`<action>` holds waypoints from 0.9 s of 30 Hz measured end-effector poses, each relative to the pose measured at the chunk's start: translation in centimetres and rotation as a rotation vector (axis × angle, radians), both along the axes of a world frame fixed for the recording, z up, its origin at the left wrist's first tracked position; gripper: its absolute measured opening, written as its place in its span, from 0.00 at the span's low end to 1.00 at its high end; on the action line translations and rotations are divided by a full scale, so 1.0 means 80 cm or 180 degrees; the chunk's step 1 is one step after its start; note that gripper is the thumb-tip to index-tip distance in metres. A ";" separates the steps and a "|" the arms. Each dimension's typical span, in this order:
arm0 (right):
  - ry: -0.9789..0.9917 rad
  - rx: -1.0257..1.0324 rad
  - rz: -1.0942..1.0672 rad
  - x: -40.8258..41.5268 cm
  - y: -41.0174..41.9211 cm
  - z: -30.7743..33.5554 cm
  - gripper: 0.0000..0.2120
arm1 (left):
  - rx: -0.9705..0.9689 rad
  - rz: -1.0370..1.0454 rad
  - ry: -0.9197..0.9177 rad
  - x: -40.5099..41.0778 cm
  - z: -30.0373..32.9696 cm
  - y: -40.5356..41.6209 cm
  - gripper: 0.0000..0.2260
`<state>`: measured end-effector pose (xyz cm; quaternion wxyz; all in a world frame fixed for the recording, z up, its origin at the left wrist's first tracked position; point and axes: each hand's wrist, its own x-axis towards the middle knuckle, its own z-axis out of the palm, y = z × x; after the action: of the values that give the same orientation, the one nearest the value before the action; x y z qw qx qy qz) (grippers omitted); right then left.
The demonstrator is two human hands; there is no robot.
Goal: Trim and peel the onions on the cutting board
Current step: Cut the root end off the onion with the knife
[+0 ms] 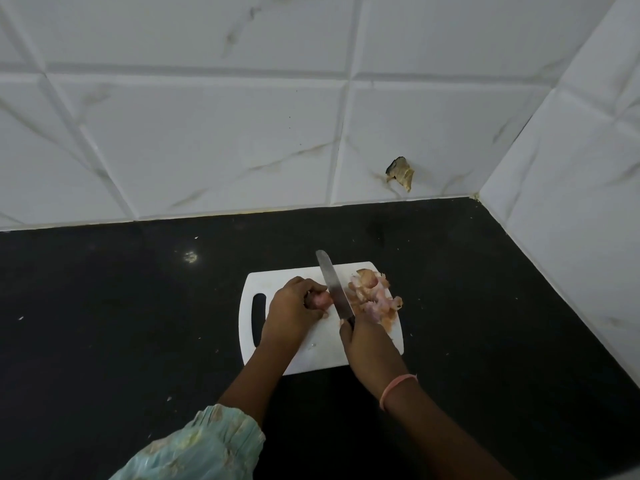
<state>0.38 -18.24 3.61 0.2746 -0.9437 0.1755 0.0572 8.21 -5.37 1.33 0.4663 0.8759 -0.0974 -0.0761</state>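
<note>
From the head view, we saw 1 white cutting board (pixel 313 355) lying on the black desk (pixel 104 306), near the tiled corner. The left hand (pixel 292 308) curled its fingers around 1 small pinkish onion (pixel 321 299) and pinned it to the board. The right hand (pixel 363 337) was wrapped around the handle of the knife (pixel 334 289), whose blade lay just beside the exposed end of that onion, tip pointing away toward the wall.

On the board's right side sat a pile of peels and trimmings (pixel 372 296), pale pink and tan; we could not tell whether any finished onions were mixed into it. We judged the work well underway: the size of the pile suggested several onions had been dealt with, while the 1 in hand looked to be at the trimming stage, its peeling yet to come. We saw no other whole onions waiting on the board or the desk.
</note>
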 end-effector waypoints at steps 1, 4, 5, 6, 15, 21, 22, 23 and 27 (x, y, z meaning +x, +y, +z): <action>0.0035 0.0096 -0.0018 0.005 0.000 0.001 0.12 | -0.0026 0.0017 -0.0002 0.001 -0.001 0.001 0.15; 0.0152 0.0328 0.0098 0.007 -0.008 0.005 0.11 | -0.0115 0.0060 0.0063 0.005 -0.005 0.005 0.16; 0.0175 0.0362 0.0170 0.003 -0.012 0.006 0.11 | -0.0135 0.0048 0.0082 0.005 -0.005 0.006 0.17; 0.0194 0.0386 0.0238 -0.002 -0.016 0.006 0.11 | -0.0125 0.0027 0.0082 0.005 -0.006 0.006 0.16; -0.0036 -0.0356 0.0248 -0.008 -0.009 -0.002 0.11 | -0.0003 0.0054 0.0033 0.003 -0.005 0.000 0.15; 0.0037 -0.0317 0.0193 0.002 -0.006 -0.008 0.12 | 0.0106 0.0039 0.0053 0.004 -0.002 0.000 0.16; 0.0053 -0.0323 0.0190 0.005 -0.004 -0.008 0.13 | 0.0134 0.0039 0.0061 0.003 -0.001 0.000 0.16; 0.0079 -0.0345 0.0195 0.006 -0.003 -0.007 0.13 | 0.0153 0.0036 0.0066 0.003 0.000 -0.001 0.16; 0.0131 -0.0567 0.0132 0.000 0.002 -0.010 0.15 | 0.0161 0.0044 0.0021 0.002 -0.001 -0.001 0.16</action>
<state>0.41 -18.07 2.85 0.1846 -0.9664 0.1660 0.0663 8.35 -5.42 1.27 0.4449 0.8878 -0.0878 -0.0782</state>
